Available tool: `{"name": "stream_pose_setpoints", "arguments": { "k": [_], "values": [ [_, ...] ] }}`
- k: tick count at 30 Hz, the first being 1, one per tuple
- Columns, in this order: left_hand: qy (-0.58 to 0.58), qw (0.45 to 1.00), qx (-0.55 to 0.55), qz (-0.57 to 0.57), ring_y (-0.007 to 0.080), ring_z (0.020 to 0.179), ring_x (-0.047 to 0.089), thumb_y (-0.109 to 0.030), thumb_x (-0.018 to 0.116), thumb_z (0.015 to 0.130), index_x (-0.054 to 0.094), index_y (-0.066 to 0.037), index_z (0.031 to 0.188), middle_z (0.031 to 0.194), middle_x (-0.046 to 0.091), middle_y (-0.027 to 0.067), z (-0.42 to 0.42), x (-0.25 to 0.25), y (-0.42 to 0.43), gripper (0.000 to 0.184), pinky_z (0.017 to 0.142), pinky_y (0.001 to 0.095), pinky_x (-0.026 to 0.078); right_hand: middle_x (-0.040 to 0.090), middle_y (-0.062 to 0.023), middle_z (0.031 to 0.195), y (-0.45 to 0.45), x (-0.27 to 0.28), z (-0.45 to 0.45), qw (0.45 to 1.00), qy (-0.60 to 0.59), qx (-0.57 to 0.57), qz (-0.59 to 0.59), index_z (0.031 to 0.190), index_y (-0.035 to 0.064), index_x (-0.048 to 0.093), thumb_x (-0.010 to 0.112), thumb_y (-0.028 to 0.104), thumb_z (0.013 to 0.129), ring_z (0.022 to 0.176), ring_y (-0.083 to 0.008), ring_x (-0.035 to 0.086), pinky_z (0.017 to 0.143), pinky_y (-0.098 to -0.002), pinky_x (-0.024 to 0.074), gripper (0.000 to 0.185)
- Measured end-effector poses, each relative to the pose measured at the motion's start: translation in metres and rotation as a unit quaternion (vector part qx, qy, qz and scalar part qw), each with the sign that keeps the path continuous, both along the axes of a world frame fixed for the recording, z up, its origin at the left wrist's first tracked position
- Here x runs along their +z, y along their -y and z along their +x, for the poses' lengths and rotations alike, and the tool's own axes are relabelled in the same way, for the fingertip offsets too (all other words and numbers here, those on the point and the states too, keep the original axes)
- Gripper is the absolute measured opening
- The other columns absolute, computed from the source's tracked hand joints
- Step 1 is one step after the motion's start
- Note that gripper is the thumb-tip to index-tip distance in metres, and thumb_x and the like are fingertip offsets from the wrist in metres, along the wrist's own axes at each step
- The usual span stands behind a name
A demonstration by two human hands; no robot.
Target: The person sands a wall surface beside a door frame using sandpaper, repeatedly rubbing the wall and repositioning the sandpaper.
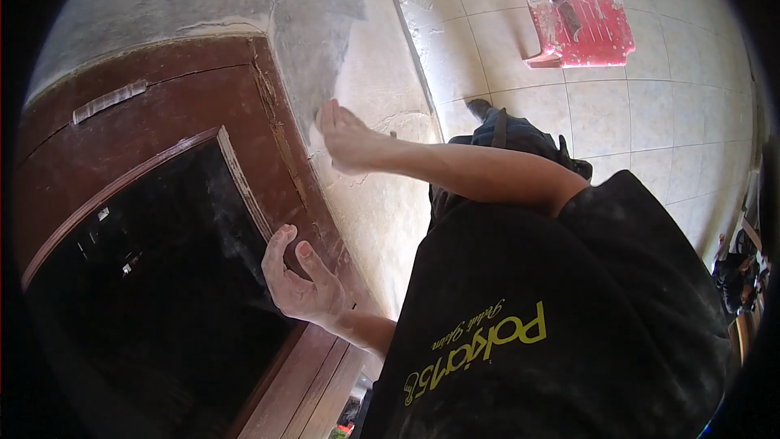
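Note:
My right hand is at the rough, partly grey plastered wall, beside the brown wooden frame. Its fingers are pressed together, and what lies between them and the wall is hidden. Lower in the view, my left hand hangs in front of the dark glass panel near the frame's moulding. Pale dust coats it; its fingers are loosely curled, with the thumb apart and nothing between them.
A pink plastic chair smeared with white stands on the tiled floor, a scraper-like tool lying on its seat. The frame's edge is cracked and chipped. Blurred clutter shows at the far right.

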State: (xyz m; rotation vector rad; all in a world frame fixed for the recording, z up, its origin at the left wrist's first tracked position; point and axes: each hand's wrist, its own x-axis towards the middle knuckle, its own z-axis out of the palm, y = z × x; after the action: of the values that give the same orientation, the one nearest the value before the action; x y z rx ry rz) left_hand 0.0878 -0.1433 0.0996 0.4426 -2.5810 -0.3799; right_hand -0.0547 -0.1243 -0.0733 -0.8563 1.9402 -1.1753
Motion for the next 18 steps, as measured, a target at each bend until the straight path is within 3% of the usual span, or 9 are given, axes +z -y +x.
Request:
{"name": "stream_pose_setpoints", "arguments": {
  "k": [3,6,10,11,14,18],
  "values": [
    [-0.007,1.0,-0.011,0.007,0.0233,0.096,0.065,-0.016,0.061,0.094,0.059,0.002,0.109,0.101,0.066,0.0145,0.0,-0.001,0.003,0.024,0.09,0.0342,0.052,0.006,-0.0454,0.144,0.01,-0.003,-0.007,0.993,0.1,-0.044,0.046,0.138,-0.0228,0.0,0.041,-0.004,0.078,0.14,-0.0509,0.008,0.118,-0.0468,0.0134,0.075],
    [-0.005,1.0,-0.009,0.02,0.0234,0.096,0.065,-0.016,0.061,0.094,0.059,0.003,0.11,0.1,0.066,0.0148,0.002,-0.002,0.0,0.025,0.09,0.0343,0.052,0.006,-0.0395,0.148,-0.002,0.015,-0.004,0.997,-0.038,0.048,0.049,0.141,-0.0182,-0.001,0.04,-0.001,0.084,0.141,-0.0467,0.012,0.118,-0.0471,0.0155,0.072],
    [-0.021,0.999,-0.013,0.024,0.0238,0.094,0.065,-0.016,0.06,0.094,0.058,0.005,0.11,0.1,0.066,0.0153,0.004,-0.001,0.001,0.026,0.089,0.0344,0.052,0.01,-0.0423,0.145,0.007,0.006,-0.028,0.988,0.088,-0.006,0.13,0.139,-0.0207,0.001,0.039,-0.002,0.083,0.139,-0.0484,0.017,0.116,-0.0491,0.0219,0.071],
    [-0.034,0.998,-0.023,0.036,0.0238,0.094,0.065,-0.016,0.06,0.094,0.058,0.005,0.11,0.1,0.066,0.0154,0.003,-0.004,0.002,0.026,0.089,0.0344,0.052,0.008,-0.0417,0.146,0.013,0.005,-0.029,0.985,0.081,0.069,0.136,0.14,-0.0199,0.0,0.04,0.0,0.086,0.138,-0.048,0.02,0.114,-0.0513,0.0242,0.07],
    [-0.018,0.999,-0.032,0.024,0.0238,0.093,0.065,-0.015,0.06,0.094,0.057,0.005,0.111,0.1,0.065,0.0156,0.002,-0.003,0.002,0.026,0.089,0.0341,0.052,0.017,-0.0462,0.139,0.011,-0.001,-0.002,0.995,-0.076,0.029,0.058,0.136,-0.0244,0.004,0.039,-0.01,0.078,0.132,-0.0511,0.029,0.115,-0.0459,0.0245,0.069],
    [-0.031,0.998,-0.043,0.042,0.0231,0.093,0.065,-0.016,0.061,0.094,0.058,0.004,0.109,0.099,0.066,0.0161,-0.001,-0.002,0.005,0.025,0.087,0.0336,0.053,0.004,-0.0416,0.147,0.001,0.013,-0.033,0.983,0.072,0.073,0.154,0.142,-0.0172,-0.001,0.036,0.003,0.089,0.14,-0.0488,0.013,0.115,-0.0535,0.019,0.067]
  ]
}}
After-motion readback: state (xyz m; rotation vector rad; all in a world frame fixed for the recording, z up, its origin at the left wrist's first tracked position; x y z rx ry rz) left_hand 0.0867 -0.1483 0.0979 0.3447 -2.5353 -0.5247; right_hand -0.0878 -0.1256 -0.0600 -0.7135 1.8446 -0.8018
